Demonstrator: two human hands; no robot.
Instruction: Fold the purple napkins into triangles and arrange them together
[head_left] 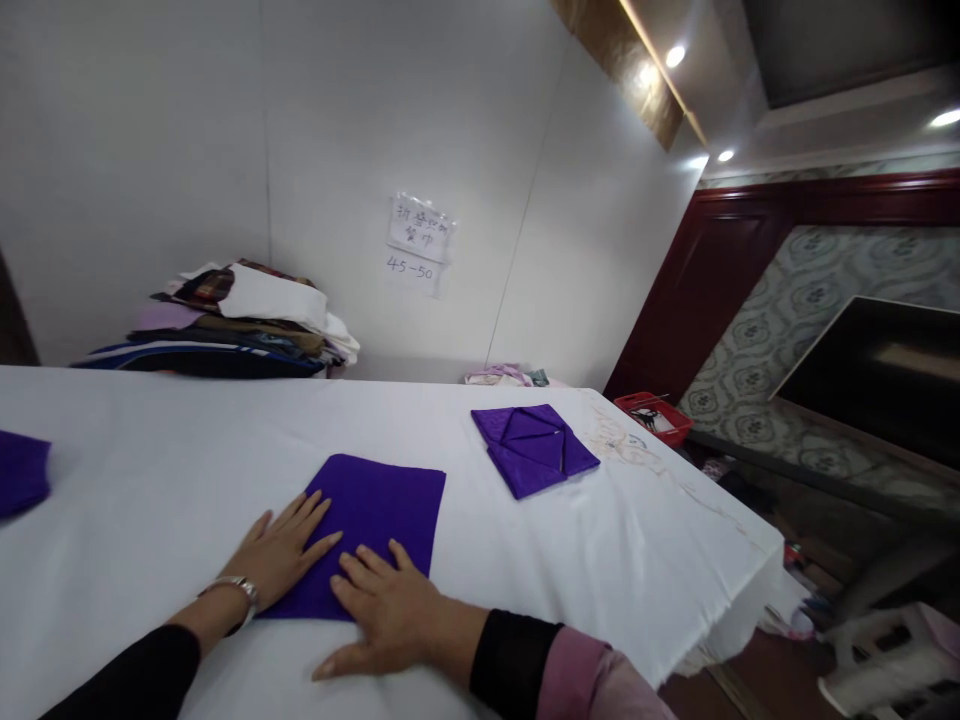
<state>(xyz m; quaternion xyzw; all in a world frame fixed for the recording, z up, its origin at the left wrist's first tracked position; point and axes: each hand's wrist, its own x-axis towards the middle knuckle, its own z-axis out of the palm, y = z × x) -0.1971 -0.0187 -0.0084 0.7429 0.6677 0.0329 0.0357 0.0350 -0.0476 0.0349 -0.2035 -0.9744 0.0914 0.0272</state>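
Observation:
A purple cloth napkin (pixel 382 500), folded into a flat square, lies on the white tablecloth (pixel 187 440) in front of me. My left hand (pixel 281 550) rests flat on its left side, fingers spread. Across the lower right part of the napkin lies my right hand (pixel 390 605), also flat, its thumb out over the tablecloth. Parts of the napkin's lower edge are covered by my hands. Farther right sits another purple napkin (pixel 536 450), folded into a shape with layered, crossing edges. At the far left edge of view, a third piece of purple cloth (pixel 22 472) is partly cut off.
A pile of folded clothes (pixel 255 315) stands behind the table's back edge, against a white wall. Papers with handwriting (pixel 420 240) are stuck on that wall. Past the table's far right corner is a red basket (pixel 664 420) with small items. The tablecloth hangs over the right edge.

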